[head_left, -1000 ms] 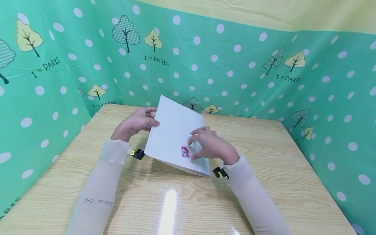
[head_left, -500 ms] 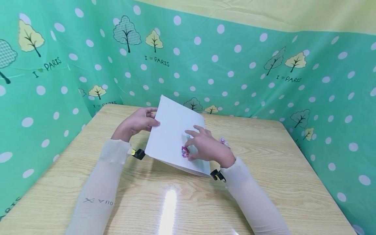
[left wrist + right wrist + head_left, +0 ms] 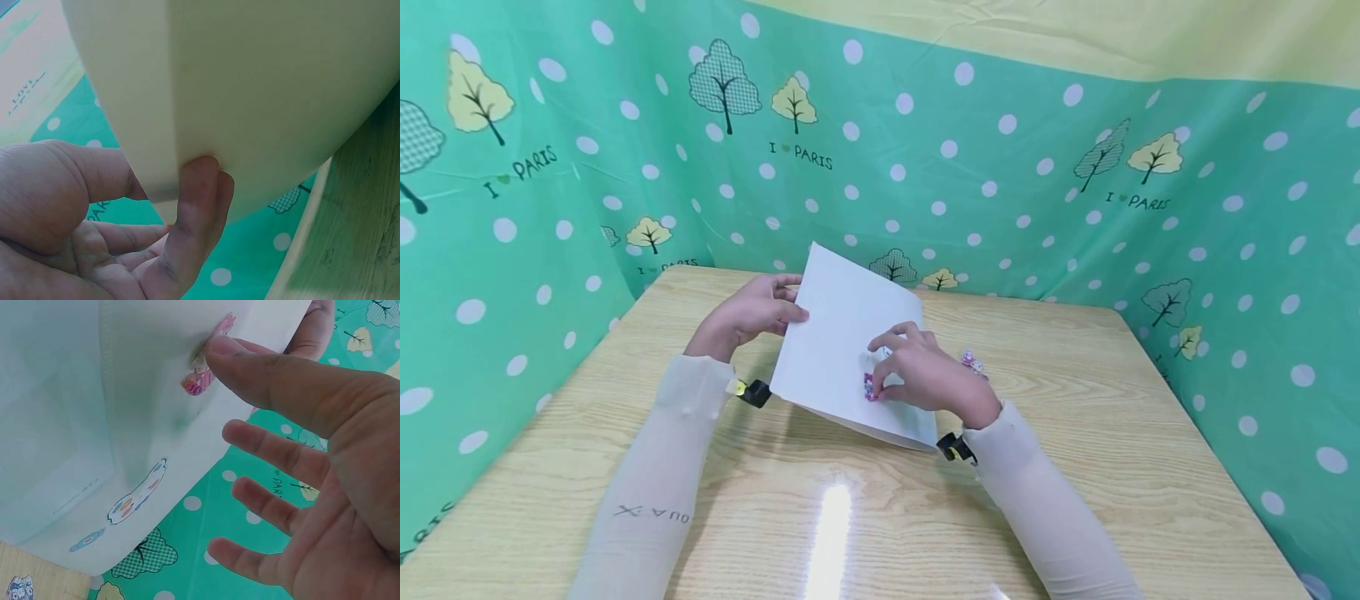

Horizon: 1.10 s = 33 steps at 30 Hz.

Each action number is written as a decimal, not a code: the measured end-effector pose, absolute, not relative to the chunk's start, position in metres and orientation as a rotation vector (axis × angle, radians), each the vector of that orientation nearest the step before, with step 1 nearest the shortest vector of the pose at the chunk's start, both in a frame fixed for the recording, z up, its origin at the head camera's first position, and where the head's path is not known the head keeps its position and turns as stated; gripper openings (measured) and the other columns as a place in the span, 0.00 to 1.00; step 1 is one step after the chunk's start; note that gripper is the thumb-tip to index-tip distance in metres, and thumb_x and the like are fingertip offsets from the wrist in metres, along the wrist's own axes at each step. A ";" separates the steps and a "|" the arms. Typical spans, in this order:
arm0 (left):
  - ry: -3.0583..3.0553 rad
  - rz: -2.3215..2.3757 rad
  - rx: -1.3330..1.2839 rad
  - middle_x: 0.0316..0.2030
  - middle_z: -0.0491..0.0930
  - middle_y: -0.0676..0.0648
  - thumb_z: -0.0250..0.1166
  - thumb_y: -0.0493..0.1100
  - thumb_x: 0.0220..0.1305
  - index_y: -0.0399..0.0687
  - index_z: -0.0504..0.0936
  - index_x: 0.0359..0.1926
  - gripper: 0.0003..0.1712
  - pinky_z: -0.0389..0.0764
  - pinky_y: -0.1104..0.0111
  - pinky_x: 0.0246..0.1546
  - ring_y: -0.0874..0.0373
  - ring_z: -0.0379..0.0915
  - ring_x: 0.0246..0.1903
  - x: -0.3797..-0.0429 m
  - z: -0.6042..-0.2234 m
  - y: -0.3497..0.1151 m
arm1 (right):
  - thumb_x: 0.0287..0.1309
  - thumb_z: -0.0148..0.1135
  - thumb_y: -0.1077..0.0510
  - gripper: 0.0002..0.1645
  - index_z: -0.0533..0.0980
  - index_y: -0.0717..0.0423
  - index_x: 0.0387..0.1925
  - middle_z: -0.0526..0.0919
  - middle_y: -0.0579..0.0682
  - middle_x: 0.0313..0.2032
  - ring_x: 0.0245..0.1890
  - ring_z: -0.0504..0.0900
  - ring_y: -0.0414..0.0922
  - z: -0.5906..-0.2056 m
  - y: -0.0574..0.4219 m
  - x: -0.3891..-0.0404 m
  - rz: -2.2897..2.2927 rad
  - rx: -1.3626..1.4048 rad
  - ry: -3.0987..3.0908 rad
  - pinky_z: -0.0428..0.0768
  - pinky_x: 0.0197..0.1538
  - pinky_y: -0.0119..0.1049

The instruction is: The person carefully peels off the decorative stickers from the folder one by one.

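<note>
My left hand [image 3: 751, 312] grips the left edge of a white folder [image 3: 838, 321], thumb on the front and fingers behind, keeping it tilted up off the table. In the left wrist view, curled fingers [image 3: 199, 206] press against its back. Over the folder's lower right part, my right hand [image 3: 932, 371] has its thumb and index finger pinching a small pink sticker [image 3: 870, 387] at the white surface. The right wrist view shows the thumb on this sticker [image 3: 199, 381], the other fingers spread apart. Another sticker, white with coloured spots [image 3: 139, 490], lies lower on the folder.
Several small stickers [image 3: 972, 362] lie on the wooden table [image 3: 1060, 467], just beyond my right wrist. A green polka-dot curtain [image 3: 940, 167] surrounds the back and sides. Clear film [image 3: 53, 425] covers part of the folder in the right wrist view.
My right hand has moved slightly left to the pink sticker, and its thumb and index finger have come together on it. My left hand and the folder have stayed in place.
</note>
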<state>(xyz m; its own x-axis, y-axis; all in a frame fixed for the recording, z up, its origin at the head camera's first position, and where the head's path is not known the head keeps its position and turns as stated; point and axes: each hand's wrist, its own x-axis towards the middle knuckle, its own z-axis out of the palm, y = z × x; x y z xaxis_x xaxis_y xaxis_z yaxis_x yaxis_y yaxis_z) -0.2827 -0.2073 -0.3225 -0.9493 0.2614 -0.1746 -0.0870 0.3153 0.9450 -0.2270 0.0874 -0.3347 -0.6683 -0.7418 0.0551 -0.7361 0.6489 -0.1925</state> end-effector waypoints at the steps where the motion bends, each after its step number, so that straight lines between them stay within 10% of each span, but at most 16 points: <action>1: 2.290 1.673 0.159 0.57 0.73 0.36 0.64 0.31 0.67 0.40 0.51 0.80 0.46 0.85 0.58 0.45 0.47 0.82 0.46 -0.283 -0.323 -0.207 | 0.55 0.78 0.53 0.06 0.89 0.35 0.32 0.76 0.48 0.65 0.69 0.61 0.55 -0.335 0.088 -0.227 -0.316 -1.273 2.830 0.63 0.66 0.60; 33: 2.268 1.707 0.195 0.55 0.73 0.35 0.63 0.30 0.68 0.39 0.52 0.80 0.44 0.85 0.59 0.43 0.48 0.83 0.43 -0.283 -0.325 -0.208 | 0.63 0.72 0.57 0.03 0.86 0.45 0.33 0.78 0.55 0.61 0.64 0.66 0.62 -0.323 0.103 -0.234 -0.384 -1.282 2.943 0.67 0.60 0.62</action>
<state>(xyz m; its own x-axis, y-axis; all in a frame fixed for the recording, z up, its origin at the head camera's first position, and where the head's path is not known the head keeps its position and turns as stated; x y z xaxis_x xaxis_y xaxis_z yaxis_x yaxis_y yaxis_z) -0.2834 -0.2082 -0.3254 -0.9472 0.2821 -0.1522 -0.0683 0.2863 0.9557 -0.2337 0.1025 -0.3233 -0.6822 -0.7094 0.1770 -0.7311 0.6583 -0.1794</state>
